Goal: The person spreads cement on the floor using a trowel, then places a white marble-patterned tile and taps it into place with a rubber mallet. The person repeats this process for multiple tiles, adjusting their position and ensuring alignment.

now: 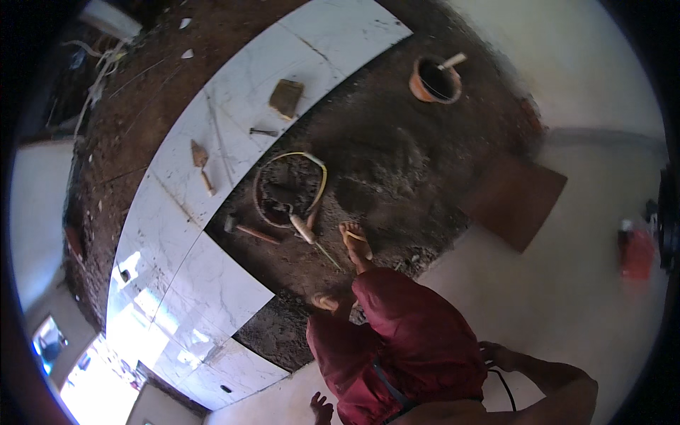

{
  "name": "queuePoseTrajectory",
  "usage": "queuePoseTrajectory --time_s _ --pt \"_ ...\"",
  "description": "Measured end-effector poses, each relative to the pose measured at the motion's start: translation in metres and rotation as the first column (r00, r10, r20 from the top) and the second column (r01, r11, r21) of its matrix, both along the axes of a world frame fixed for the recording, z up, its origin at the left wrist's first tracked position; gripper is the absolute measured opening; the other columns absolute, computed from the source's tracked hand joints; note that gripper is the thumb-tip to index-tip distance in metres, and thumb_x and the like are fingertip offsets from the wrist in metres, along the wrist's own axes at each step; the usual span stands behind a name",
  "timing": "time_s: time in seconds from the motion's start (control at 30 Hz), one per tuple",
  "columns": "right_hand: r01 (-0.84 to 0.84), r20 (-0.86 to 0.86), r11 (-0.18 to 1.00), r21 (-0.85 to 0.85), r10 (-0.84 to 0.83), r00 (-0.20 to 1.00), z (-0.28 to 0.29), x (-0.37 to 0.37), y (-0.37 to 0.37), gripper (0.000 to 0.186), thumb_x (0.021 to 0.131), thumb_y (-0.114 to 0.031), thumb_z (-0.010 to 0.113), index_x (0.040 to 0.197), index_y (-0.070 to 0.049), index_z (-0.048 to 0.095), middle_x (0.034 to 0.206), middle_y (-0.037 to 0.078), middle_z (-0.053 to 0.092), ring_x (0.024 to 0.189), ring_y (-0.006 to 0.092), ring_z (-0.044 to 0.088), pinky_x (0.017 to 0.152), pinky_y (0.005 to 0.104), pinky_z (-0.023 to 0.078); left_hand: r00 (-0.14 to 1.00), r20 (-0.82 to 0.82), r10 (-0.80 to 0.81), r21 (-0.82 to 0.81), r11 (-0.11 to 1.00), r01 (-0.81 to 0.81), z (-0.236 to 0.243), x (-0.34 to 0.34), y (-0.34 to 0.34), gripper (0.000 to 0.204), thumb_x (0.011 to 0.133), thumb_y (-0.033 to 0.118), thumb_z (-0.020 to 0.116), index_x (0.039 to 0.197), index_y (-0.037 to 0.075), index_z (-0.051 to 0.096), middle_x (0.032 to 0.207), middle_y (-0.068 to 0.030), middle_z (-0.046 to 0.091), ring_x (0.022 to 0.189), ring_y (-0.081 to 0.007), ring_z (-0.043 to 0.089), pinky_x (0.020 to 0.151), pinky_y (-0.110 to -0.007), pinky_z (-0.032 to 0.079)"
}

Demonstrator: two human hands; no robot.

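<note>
My left hand [322,409] hangs at the lower edge by my red trousers [414,319], fingers apart and holding nothing. My right hand [498,355] is beside my right thigh, loosely open; a thin black cord [507,388] loops just below it. Both hands are away from the tools. By my sandalled feet lie a hammer [256,234] with a wooden handle and a pale cylindrical tool [302,229] with a thin rod. A coiled yellow and dark hose or cable [324,185] rests beyond them on the dark soil.
White marbled tiles [212,276] curve along the left, bearing a trowel [200,156], a brownish block [286,98] and a short metal piece [263,132]. An orange bucket [416,88] with a pale-handled tool stands far right. Right are a brown board [520,202] and a blurred red container [635,251].
</note>
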State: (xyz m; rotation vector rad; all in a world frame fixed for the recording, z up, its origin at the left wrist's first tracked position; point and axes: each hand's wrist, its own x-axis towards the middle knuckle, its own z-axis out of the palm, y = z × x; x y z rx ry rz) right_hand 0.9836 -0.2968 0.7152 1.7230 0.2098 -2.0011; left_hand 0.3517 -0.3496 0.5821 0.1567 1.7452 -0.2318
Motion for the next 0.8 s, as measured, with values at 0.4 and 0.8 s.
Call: queuePoseTrajectory --time_s 0.4,0.8 --pt "0.227 0.022 0.974 0.016 -0.227 0.974 0.059 -0.059 -0.109 0.025 0.088 -0.023 0.056 0.105 -0.005 0.062 0.092 0.012 0.066 0.078 0.0231 0.064 0.072 0.0385 0.051 0.958 -0.070 0.277 0.068 0.960 -0.272 -0.013 0.021 0.116 0.064 0.086 -0.001 0.051 0.144 0.003 0.025 0.135 -0.0271 0.044 0.078 -0.0232 0.062 0.066 -0.036 0.056" --pt "-0.219 0.689 0.738 0.638 -0.419 0.592 -0.125 0.218 0.004 0.030 0.090 -0.025 0.052 0.102 0.000 0.063 0.092 0.022 0.065 0.089 0.0340 0.065 0.080 0.0443 0.049 0.950 -0.115 -0.292 0.262 0.913 0.312 0.002 0.120 0.201 0.082 0.064 -0.018 0.061 0.140 0.003 0.036 0.143 -0.0280 0.037 0.095 -0.0290 0.062 0.061 -0.030 0.051"
